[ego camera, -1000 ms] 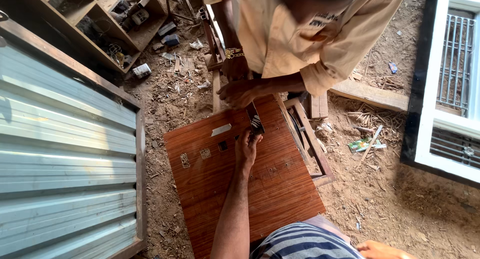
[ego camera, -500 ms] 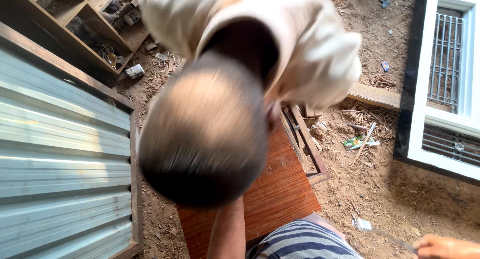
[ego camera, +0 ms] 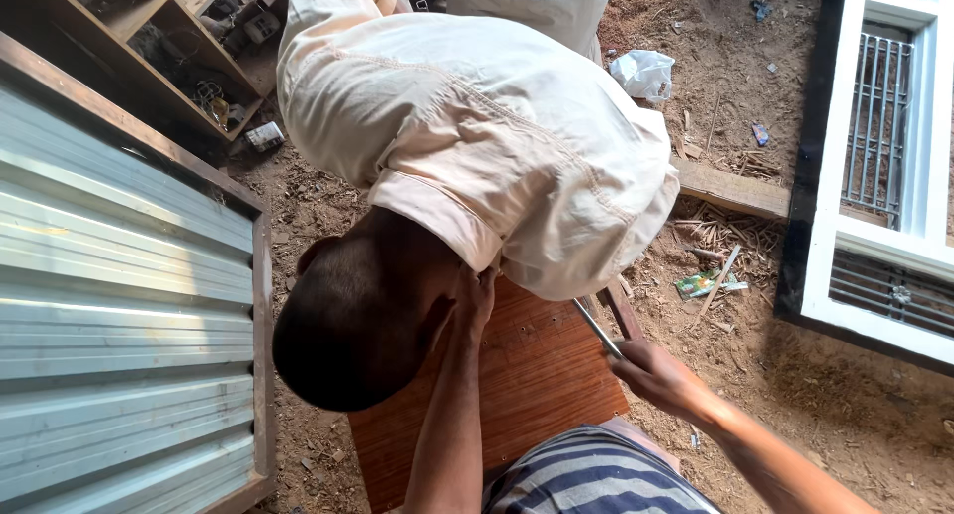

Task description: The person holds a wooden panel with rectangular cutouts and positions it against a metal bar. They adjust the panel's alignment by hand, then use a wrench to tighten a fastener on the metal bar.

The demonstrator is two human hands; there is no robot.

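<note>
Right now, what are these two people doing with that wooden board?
The person wearing the camera rests the left hand on a reddish-brown wooden board lying on the sawdust-covered ground. Their right hand grips a thin metal tool that points at the board. A co-worker in a cream shirt bends low over the board and hides much of it. Corrugated metal sheeting lies to one side.
</note>
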